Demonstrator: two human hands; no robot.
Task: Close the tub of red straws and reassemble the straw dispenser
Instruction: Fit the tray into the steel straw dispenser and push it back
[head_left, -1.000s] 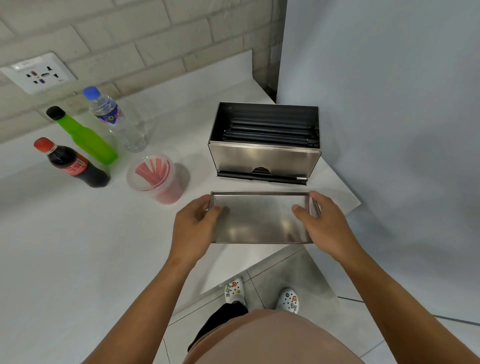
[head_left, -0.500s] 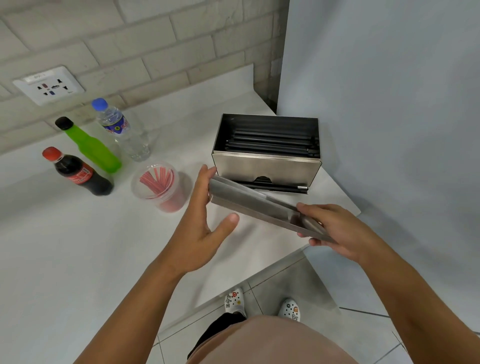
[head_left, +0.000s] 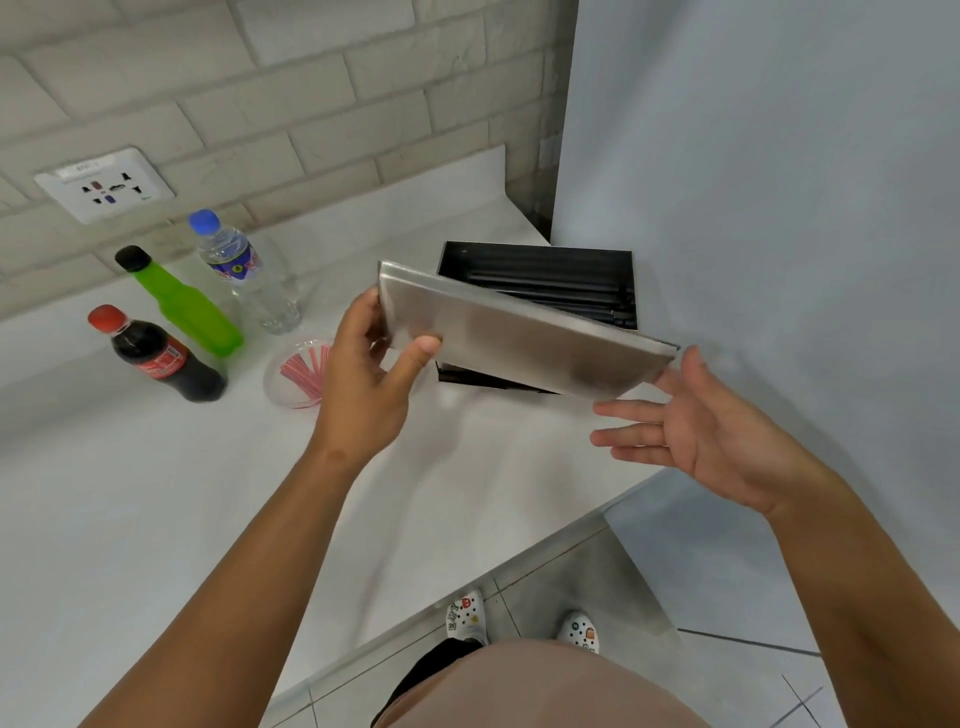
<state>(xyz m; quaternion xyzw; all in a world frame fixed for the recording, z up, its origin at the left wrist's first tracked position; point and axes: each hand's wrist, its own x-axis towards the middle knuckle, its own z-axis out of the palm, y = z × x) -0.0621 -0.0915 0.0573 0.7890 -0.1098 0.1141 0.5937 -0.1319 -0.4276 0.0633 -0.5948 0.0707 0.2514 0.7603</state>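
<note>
My left hand (head_left: 371, 379) grips the left end of the steel dispenser lid (head_left: 519, 338), thumb on its face. The lid hangs tilted in the air, in front of and partly over the open steel dispenser box (head_left: 545, 283), which holds black straws. My right hand (head_left: 696, 436) is open, palm up, just under the lid's lower right corner; whether it touches the lid I cannot tell. The clear tub of red straws (head_left: 296, 371) stands on the counter left of my left hand, partly hidden by it.
Three bottles stand at the back left: a cola bottle (head_left: 156, 356), a green bottle (head_left: 184, 304) and a water bottle (head_left: 241, 273). A wall socket (head_left: 104, 184) sits above them. The grey wall (head_left: 779, 208) rises right beside the dispenser. The white counter's edge (head_left: 467, 561) runs diagonally.
The lid has been lifted off the counter, turned over and raised in front of the box. My right hand let go of its right end and now lies open beneath it.
</note>
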